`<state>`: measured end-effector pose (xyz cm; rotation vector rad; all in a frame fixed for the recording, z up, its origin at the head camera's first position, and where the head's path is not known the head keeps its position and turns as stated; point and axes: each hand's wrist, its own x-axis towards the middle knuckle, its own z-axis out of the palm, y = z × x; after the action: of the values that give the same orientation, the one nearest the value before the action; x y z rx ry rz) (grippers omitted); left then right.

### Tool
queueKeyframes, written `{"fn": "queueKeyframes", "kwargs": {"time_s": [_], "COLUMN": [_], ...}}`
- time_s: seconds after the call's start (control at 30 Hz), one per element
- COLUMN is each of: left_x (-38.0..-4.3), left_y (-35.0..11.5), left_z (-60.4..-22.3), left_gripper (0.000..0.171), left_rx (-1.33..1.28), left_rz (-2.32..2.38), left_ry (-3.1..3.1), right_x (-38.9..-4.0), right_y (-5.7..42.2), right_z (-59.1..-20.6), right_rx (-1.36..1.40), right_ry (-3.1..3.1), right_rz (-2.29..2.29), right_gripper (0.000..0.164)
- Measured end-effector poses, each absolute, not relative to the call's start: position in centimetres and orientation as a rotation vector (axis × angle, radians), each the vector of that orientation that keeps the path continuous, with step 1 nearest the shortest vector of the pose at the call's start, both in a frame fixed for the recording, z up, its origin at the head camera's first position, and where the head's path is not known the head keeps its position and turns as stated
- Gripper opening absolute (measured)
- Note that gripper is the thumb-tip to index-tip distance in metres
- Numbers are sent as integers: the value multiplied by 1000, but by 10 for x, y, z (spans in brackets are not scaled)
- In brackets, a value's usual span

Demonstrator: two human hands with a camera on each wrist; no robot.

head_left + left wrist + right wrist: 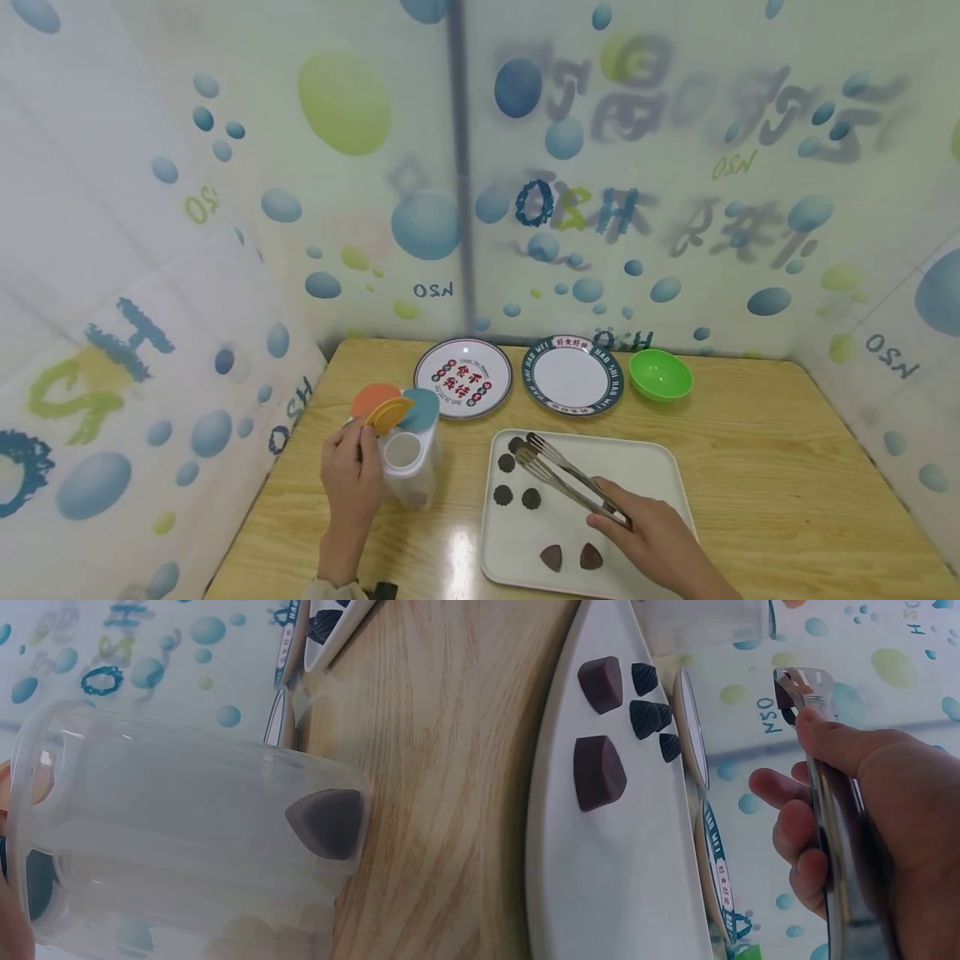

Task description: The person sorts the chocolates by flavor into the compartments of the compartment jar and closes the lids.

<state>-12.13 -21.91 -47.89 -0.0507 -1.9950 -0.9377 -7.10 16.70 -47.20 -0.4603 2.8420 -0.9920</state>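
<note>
— Right hand [648, 533], nearest the camera: state and position?
— Above the tray [645, 462], toward its right side. My fingers are wrapped around metal tongs [840, 825]. Their tips extend over the tray's far-left corner; between them, the right wrist view shows a dark brown piece [782, 691].
— Left hand [354, 475]?
— Left of the tray. My thumb and fingers pinch a yellow lid [390, 413], raised and tilted; a round opening [402, 450] is uncovered.
— Container [411, 487]?
— Upright, left of the tray. One brown chunk [330, 823] lies at its bottom.
— Obstructions?
— Orange lid [375, 397] and teal lid [422, 412] cover other sections. Tongs partly hide the tray's far-left corner.
— Surrounding items?
— On the tray: small fluted pieces [503, 495] at the left, two triangular pieces [551, 557] along the near edge. Beyond the tray: red-lettered plate [462, 392], green-rimmed plate [572, 377] and, to the far right, green bowl [661, 377].
</note>
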Motion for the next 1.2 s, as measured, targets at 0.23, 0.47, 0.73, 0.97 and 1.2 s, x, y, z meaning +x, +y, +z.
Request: {"fn": "queueKeyframes", "kwargs": {"time_s": [0.23, 0.47, 0.73, 0.97, 1.2], "left_x": [-123, -124, -126, -126, -126], "left_y": [-219, -219, -218, -219, -218], "left_z": [-480, -481, -483, -484, -483], "left_gripper": [15, 15, 15, 17, 17], "left_rx": [-55, -61, -47, -41, -43], "left_rz": [-939, -933, -934, -976, -947], "left_ry": [-1985, -1979, -1971, -1971, -1948], "right_x": [-79, -89, -100, -107, -113], "right_y": [153, 135, 113, 89, 66], "right_z": [-465, -460, -451, -445, -445], "right_rx": [-556, -620, -702, -789, -925], "right_ry": [2896, 2871, 2835, 2815, 2773], "right_rz": [-1041, -1046, -1070, -1043, -1023], "right_gripper": [46, 46, 49, 51, 47]}}
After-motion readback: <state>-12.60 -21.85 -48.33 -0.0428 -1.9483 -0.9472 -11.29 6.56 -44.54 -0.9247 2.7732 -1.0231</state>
